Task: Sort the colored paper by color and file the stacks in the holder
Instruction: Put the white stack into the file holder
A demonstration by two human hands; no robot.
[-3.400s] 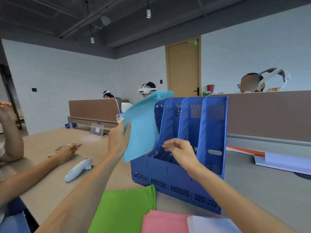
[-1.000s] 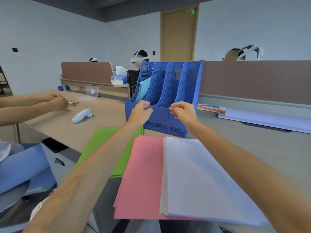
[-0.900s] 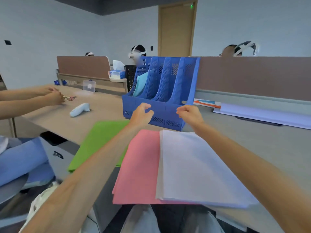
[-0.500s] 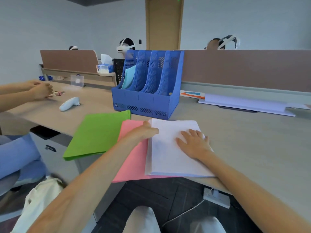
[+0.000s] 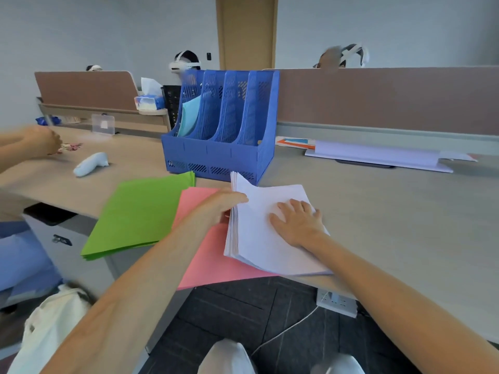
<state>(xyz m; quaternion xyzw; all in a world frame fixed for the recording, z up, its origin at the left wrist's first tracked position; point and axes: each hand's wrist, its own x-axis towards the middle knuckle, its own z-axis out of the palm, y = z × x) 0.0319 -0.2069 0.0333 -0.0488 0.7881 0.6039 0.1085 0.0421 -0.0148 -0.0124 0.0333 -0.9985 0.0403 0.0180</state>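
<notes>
White stack [image 5: 264, 238] at table [image 5: 391, 211] front edge: light, floppy, sheets likely to fan. Left hand [image 5: 218, 209] pinches its raised left edge; right hand [image 5: 299, 222] flat on top. Grip both sides.
</notes>
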